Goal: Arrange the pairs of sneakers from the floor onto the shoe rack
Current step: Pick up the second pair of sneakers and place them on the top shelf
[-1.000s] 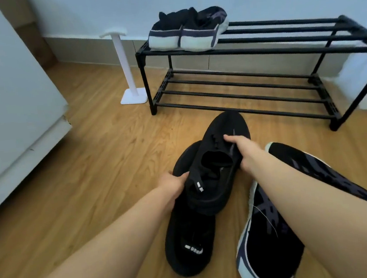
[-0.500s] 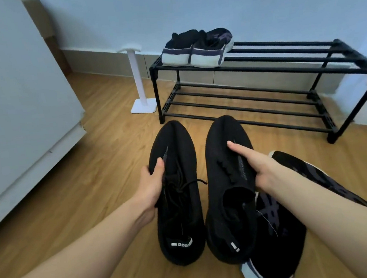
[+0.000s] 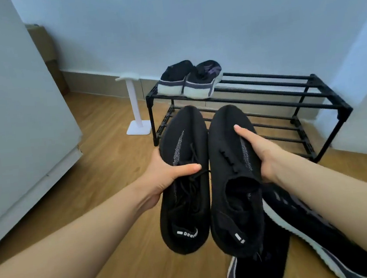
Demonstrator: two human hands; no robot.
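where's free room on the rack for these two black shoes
Top shelf is bare from the parked pair to the right end. The lower shelf looks bare where visible. Crowded: the top shelf's left end, and the floor by the right hand, where dark sneakers lie.

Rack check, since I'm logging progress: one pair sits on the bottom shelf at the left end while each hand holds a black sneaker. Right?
Not quite. The head view shows the pair on the top shelf of the rack, at its left end. The rest stands: left hand and right hand each hold a black sneaker.
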